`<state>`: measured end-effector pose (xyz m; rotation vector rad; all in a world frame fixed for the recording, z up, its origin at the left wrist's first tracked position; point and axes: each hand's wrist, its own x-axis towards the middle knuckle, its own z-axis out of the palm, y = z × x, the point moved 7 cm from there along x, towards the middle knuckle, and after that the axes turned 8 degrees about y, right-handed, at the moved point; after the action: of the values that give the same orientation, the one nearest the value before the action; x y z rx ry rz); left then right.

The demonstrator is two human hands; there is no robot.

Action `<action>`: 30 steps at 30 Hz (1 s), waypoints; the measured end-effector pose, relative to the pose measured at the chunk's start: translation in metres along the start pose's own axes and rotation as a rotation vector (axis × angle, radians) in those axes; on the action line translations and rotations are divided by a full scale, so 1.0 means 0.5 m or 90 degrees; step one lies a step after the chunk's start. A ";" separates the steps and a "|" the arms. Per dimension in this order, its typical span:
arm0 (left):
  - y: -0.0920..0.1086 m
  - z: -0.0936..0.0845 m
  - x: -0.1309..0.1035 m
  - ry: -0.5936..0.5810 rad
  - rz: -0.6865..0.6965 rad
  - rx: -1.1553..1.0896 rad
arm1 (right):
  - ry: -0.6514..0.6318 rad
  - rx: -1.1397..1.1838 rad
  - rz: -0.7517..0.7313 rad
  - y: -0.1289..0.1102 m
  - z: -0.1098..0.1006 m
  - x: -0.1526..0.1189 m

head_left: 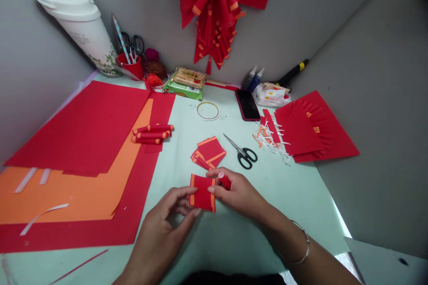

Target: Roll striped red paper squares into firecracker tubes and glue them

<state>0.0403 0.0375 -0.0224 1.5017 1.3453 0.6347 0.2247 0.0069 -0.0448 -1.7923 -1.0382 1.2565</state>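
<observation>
A small red paper piece [202,196] with orange strips along its left and right edges is held between my two hands. My left hand [167,218] pinches its left side, thumb at the lower edge and index finger on top. Closed at the right edge, my right hand [238,191] has its thumb on the orange strip. A short red cylinder [224,181] with a pale round end stands up from between the right fingers; its kind is unclear. Just beyond lie a fanned stack of similar red paper pieces [210,151] and black-handled scissors [243,153].
Rolled red paper tubes [152,135] lie left, on large red sheets [83,124] and an orange sheet [83,196]. A phone [247,104], a wire ring [207,110], paper scraps [267,138] and a tall white cup [83,31] stand farther back. Red paper firecrackers [217,13] hang on the grey wall.
</observation>
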 end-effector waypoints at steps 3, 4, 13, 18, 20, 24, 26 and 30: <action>0.011 0.001 -0.005 0.018 -0.043 -0.117 | -0.051 0.091 0.016 -0.001 0.013 -0.001; 0.014 0.002 -0.007 0.023 -0.053 -0.152 | -0.062 0.125 0.023 -0.002 0.017 -0.002; -0.016 0.011 0.006 0.014 -0.174 -0.282 | 0.032 0.277 0.052 -0.004 0.002 0.006; -0.018 0.038 0.004 -0.052 -0.185 -0.311 | 0.104 0.275 0.050 -0.009 -0.012 0.007; -0.012 0.050 0.001 -0.084 -0.191 -0.307 | 0.121 0.268 0.050 -0.013 -0.015 0.005; 0.000 0.063 0.002 -0.114 -0.203 -0.274 | 0.126 0.255 0.048 -0.020 -0.012 0.001; 0.001 0.064 0.005 -0.110 -0.206 -0.271 | 0.117 0.251 0.051 -0.022 -0.008 0.000; -0.008 0.063 0.006 -0.104 -0.220 -0.290 | 0.094 0.249 0.050 -0.026 -0.003 -0.004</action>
<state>0.0667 0.0301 -0.0385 0.9088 1.1972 0.5368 0.2228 0.0106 -0.0322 -1.6032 -0.5954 1.2517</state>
